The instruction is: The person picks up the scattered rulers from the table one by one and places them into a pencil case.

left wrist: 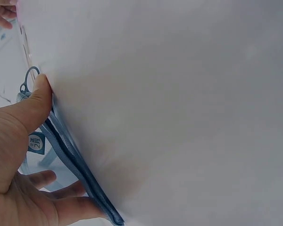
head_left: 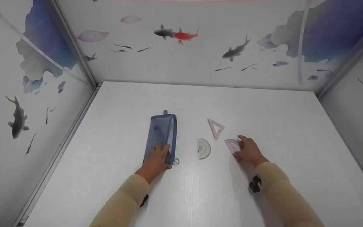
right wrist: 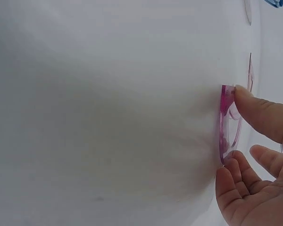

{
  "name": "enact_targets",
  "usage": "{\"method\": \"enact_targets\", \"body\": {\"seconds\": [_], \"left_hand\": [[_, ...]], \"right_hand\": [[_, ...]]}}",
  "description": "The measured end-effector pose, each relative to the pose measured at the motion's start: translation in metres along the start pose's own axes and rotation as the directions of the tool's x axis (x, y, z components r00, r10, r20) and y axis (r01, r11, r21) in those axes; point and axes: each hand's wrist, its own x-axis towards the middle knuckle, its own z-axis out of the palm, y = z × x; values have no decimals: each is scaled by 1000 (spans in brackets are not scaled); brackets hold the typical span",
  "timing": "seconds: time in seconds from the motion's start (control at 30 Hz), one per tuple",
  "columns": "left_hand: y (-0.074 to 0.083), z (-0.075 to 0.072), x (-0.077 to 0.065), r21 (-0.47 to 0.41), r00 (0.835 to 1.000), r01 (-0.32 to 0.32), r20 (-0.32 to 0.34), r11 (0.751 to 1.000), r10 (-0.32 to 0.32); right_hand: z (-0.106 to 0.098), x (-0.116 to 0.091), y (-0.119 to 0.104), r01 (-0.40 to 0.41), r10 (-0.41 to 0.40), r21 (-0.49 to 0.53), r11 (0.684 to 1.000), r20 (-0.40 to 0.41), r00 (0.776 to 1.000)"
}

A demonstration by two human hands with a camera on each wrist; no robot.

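Note:
A blue translucent zippered pencil case (head_left: 162, 126) lies lengthwise on the white table. My left hand (head_left: 156, 159) rests on its near half, fingers spread. In the left wrist view, the thumb touches the case beside the zipper pull (left wrist: 30, 75), and the other fingers lie farther along the zipper (left wrist: 70, 150). My right hand (head_left: 250, 152) pinches a pink protractor (head_left: 232, 145) by its ends, thumb against fingers; the right wrist view shows the pink protractor (right wrist: 225, 113) tilted up on edge. Between the hands lie a clear protractor (head_left: 204, 148) and a pink-tinted triangular set square (head_left: 213, 130).
The white table (head_left: 187, 195) is enclosed by pale walls at the back (head_left: 200, 69) and both sides, printed with fish and blue patches. Dark devices sit at both wrists, below the beige sleeves (head_left: 279, 183).

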Motion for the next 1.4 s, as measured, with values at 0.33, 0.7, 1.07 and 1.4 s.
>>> {"method": "enact_targets", "body": {"seconds": [0.33,0.7,1.07,1.4], "left_hand": [[1,0,2,7,1000,23,15,1000,-23],[-1,1,1,-14,1000,4,18,1000,-4],[0,-2,1,-7,999,17,34,1000,-16],[1,-1,1,6,999,19,35,1000,-19]], "right_hand": [[1,4,3,-55,55,-6,998,37,998],[-1,4,6,-43,40,47,998,55,998],[0,4,3,-72,70,60,996,35,997],[0,0,-1,-75,75,80,994,10,997]]}}
